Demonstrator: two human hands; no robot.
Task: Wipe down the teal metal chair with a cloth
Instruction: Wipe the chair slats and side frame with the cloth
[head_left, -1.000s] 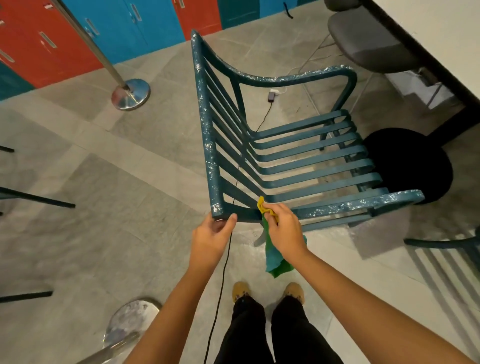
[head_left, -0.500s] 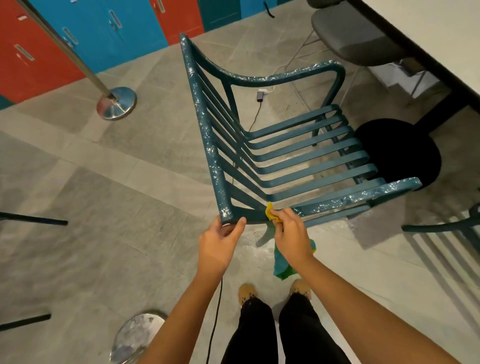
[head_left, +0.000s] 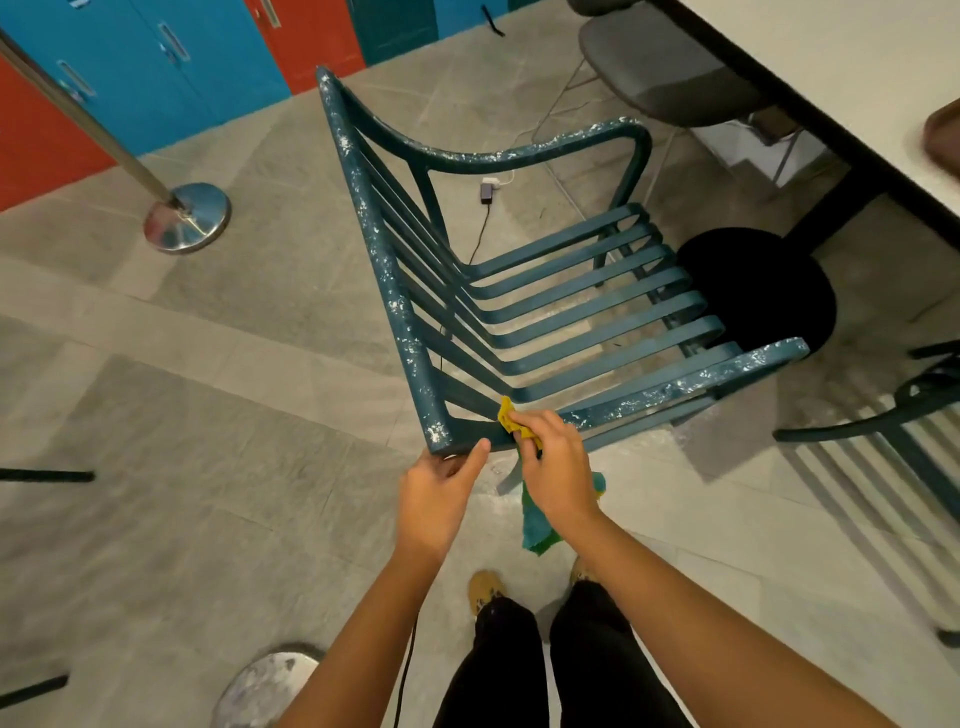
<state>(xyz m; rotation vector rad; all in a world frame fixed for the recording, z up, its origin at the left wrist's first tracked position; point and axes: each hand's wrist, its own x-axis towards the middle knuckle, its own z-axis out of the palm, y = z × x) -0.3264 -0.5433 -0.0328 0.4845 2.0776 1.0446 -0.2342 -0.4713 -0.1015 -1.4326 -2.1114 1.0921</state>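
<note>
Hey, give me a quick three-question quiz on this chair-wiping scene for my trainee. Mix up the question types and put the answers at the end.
1. True or false: the left hand holds the cloth.
2. Where on the teal chair does the right hand press the cloth? A seat slats; B near armrest; C far armrest.
3. Fill in: the chair's frame is flecked with ___ specks.
Key: 1 false; 2 B; 3 white.
</note>
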